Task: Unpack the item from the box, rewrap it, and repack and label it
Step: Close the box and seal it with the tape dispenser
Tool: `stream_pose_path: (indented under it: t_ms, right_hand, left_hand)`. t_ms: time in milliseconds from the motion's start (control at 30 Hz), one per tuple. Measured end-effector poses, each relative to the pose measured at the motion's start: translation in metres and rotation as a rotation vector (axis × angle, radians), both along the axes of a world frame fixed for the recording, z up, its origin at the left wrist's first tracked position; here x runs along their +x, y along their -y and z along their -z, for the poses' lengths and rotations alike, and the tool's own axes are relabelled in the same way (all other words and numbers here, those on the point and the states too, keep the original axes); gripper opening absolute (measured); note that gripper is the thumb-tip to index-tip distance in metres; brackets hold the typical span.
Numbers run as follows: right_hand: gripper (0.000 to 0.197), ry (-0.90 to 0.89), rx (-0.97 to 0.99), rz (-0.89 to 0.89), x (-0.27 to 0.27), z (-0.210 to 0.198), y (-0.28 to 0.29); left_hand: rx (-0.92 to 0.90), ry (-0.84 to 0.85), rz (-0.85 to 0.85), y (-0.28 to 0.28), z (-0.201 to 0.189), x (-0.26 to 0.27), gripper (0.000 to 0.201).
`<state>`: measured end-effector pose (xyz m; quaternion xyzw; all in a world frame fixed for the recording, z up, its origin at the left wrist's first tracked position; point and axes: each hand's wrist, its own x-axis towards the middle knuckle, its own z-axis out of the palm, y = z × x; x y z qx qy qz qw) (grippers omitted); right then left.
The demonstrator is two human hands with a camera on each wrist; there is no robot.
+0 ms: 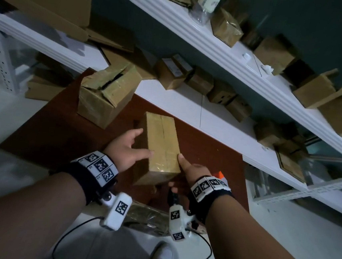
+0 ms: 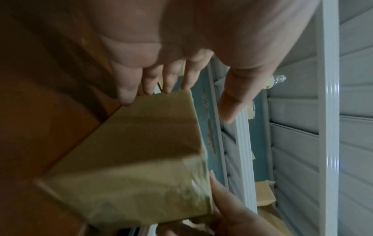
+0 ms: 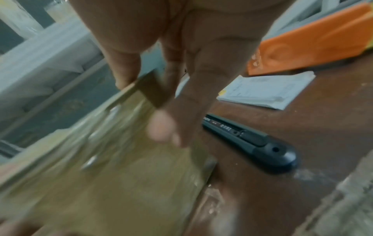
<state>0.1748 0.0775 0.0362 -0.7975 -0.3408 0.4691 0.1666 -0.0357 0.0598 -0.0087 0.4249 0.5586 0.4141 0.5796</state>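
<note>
The white shelving (image 1: 232,51) fills the upper part of the head view and carries many small brown cartons, several of them blurred or cut by the frame edge. Under it stands the dark red-brown desk (image 1: 57,131); its near edge is hidden behind the two forearms.

At the far left of the desk stands a bigger carton (image 1: 104,93), its taped flaps partly open; what is inside cannot be seen. In the middle of the desk is the taped box (image 1: 160,147), long and narrow, closed with shiny tape along the top.

The left hand (image 1: 126,150) has straight, spread fingers that lie against the left side of the box, with the thumb reaching onto its top. The right hand (image 1: 191,171) grips the near right corner: the thumb is on the top edge, and the right wrist view shows the fingers going down the side, though that picture is smeared.

An orange object (image 3: 315,41) is cut by the frame, so I cannot say what it is. Beside it lies a stack of white papers (image 3: 266,91), the print too blurred to read. Near the box lies a black utility knife (image 3: 252,142).
</note>
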Motion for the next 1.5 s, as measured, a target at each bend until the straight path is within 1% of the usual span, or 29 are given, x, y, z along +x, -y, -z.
stream_pose_path:
  t_ms: [33, 67, 100, 133, 167, 200, 267, 300, 367, 433, 467, 567, 667, 800, 833, 900, 967, 1033, 1100, 1200, 1233, 1300, 1400, 1433, 1467, 1500]
  right_hand:
    - [0.064, -0.113, 0.003, 0.009, 0.001, -0.001, 0.005]
    - [0.049, -0.166, 0.005, -0.016, 0.003, 0.0, 0.008]
    - [0.043, -0.161, 0.021, -0.057, 0.007, 0.001, 0.012]
    - [0.045, -0.121, 0.067, -0.079, 0.014, 0.0, 0.012]
    - [0.051, -0.032, 0.115, -0.096, 0.025, 0.003, 0.01]
    - [0.055, 0.104, 0.164, -0.112, 0.036, 0.003, 0.006]
    - [0.05, 0.391, 0.226, -0.13, 0.064, -0.001, 0.0]
    - [0.045, 0.491, 0.25, -0.119, 0.079, -0.002, -0.002]
    - [0.039, 0.602, 0.263, -0.085, 0.105, -0.002, -0.001]
    - [0.039, 0.668, 0.207, -0.071, 0.124, 0.002, 0.002]
    - [0.041, 0.692, 0.166, -0.072, 0.132, 0.006, 0.003]
    - [0.057, 0.742, 0.018, -0.149, 0.148, 0.023, 0.004]
    - [0.055, 0.765, -0.021, -0.182, 0.154, 0.037, 0.005]
    - [0.062, 0.715, -0.014, -0.081, 0.158, 0.045, 0.002]
    - [0.061, 0.714, -0.022, -0.088, 0.16, 0.045, 0.0]
    - [0.055, 0.731, -0.005, -0.116, 0.163, 0.04, -0.003]
    - [0.051, 0.721, 0.097, -0.129, 0.163, 0.027, -0.007]
    - [0.043, 0.695, 0.225, -0.119, 0.16, 0.012, -0.01]
    - [0.035, 0.61, 0.405, -0.089, 0.153, -0.005, -0.012]
    - [0.016, 0.452, 0.615, 0.003, 0.128, -0.043, -0.006]
    - [0.015, 0.4, 0.667, -0.014, 0.118, -0.054, -0.002]
    - [0.026, 0.314, 0.715, -0.128, 0.094, -0.077, 0.01]
    - [0.022, 0.141, 0.659, -0.3, 0.058, -0.1, 0.032]
    - [0.023, 0.063, 0.631, -0.327, 0.047, -0.105, 0.038]
    - [0.026, 0.019, 0.619, -0.367, 0.038, -0.107, 0.043]
    - [0.029, 0.018, 0.629, -0.411, 0.031, -0.109, 0.047]
  left_hand:
    - [-0.004, -0.005, 0.019, 0.0, 0.0, 0.004, 0.112]
    - [-0.002, -0.011, 0.028, -0.001, 0.002, 0.007, 0.117]
    - [0.0, -0.019, 0.033, -0.002, 0.003, 0.009, 0.119]
    - [0.009, -0.02, 0.037, -0.004, 0.005, 0.01, 0.12]
    - [0.016, -0.013, 0.04, -0.005, 0.007, 0.011, 0.121]
    - [0.028, 0.002, 0.036, -0.007, 0.007, 0.012, 0.122]
    - [0.04, 0.027, 0.019, -0.008, 0.007, 0.013, 0.121]
    - [0.041, 0.025, 0.011, -0.008, 0.006, 0.014, 0.12]
    - [0.037, 0.005, -0.01, -0.007, 0.004, 0.016, 0.123]
    - [0.059, -0.008, -0.046, -0.005, 0.002, 0.017, 0.123]
    - [0.075, -0.016, -0.071, -0.005, 0.001, 0.017, 0.116]
    - [0.131, -0.086, -0.16, -0.007, -0.001, 0.014, 0.082]
    - [0.151, -0.103, -0.236, -0.011, -0.009, 0.008, 0.066]
    - [0.179, -0.063, -0.317, -0.007, -0.02, 0.003, 0.052]
    - [0.191, -0.061, -0.334, -0.006, -0.022, 0.003, 0.048]
    - [0.212, -0.071, -0.356, -0.005, -0.023, 0.002, 0.044]
    - [0.22, -0.099, -0.389, -0.006, -0.024, 0.0, 0.04]
    - [0.211, -0.115, -0.423, -0.008, -0.026, -0.003, 0.037]
    - [0.22, -0.1, -0.443, -0.006, -0.029, -0.004, 0.031]
    - [0.292, -0.016, -0.46, 0.001, -0.034, 0.0, 0.023]
    - [0.321, 0.042, -0.46, 0.004, -0.036, 0.003, 0.022]
    - [0.339, 0.128, -0.414, 0.011, -0.042, 0.009, 0.017]
    - [0.231, 0.268, -0.215, 0.023, -0.054, 0.019, 0.007]
    - [0.184, 0.329, -0.146, 0.026, -0.055, 0.022, 0.013]
    - [0.133, 0.395, -0.096, 0.029, -0.056, 0.025, 0.024]
    - [0.079, 0.456, -0.065, 0.031, -0.056, 0.027, 0.038]
